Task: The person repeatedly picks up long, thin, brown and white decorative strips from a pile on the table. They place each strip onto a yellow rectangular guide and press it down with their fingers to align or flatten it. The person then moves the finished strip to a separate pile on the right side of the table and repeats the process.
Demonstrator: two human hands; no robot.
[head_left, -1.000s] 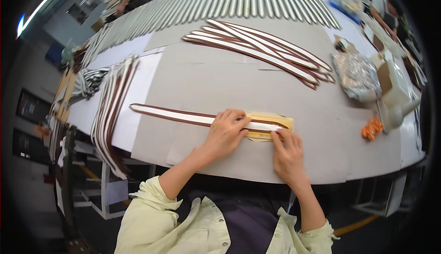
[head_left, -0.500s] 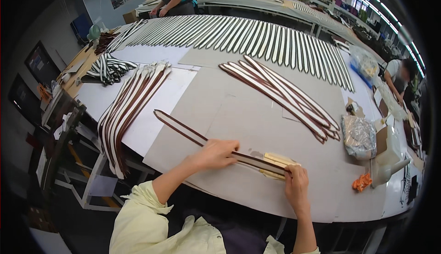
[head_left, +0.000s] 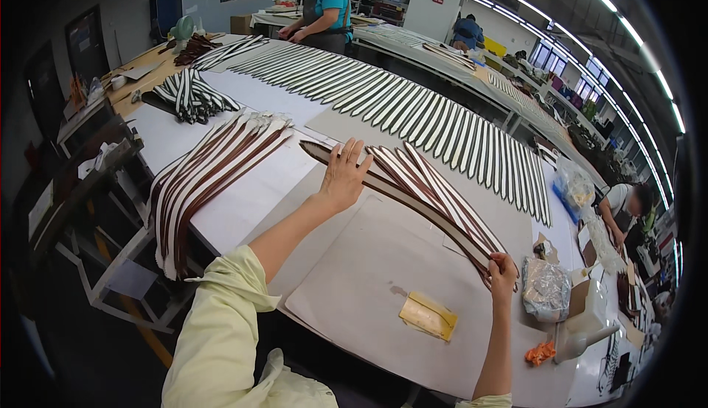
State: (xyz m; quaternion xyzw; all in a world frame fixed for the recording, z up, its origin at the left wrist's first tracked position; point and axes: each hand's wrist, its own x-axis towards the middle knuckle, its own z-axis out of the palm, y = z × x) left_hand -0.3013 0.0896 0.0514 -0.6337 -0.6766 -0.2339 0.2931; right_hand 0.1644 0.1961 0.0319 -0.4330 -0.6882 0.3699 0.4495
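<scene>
Between my two hands stretches a long brown strap (head_left: 414, 200) with a dark pointed tip. My left hand (head_left: 342, 178) lies across it near that tip, fingers over the strap and the thumb side partly hidden. At the other end, the fingertips of my right hand (head_left: 504, 269) pinch the strap. It hangs over or lies along a pile of brown-and-white straps (head_left: 435, 187); whether it touches them I cannot tell. Nearer to me, a yellow flat block (head_left: 428, 316) sits on the grey board (head_left: 354, 260).
Brown-and-white straps (head_left: 221, 165) drape over the table's left edge. Black-and-white strips (head_left: 391, 98) line the far side, with a bundle (head_left: 190, 97) at left. To the right are a plastic-wrapped bundle (head_left: 546, 288), an orange crumpled piece (head_left: 540, 353) and a co-worker (head_left: 623, 209); another person (head_left: 321, 10) stands beyond.
Both hands have moved away from me with the strap, from above the yellow block to the strap pile. My left hand has shifted closer to the pointed tip. The view has turned.
</scene>
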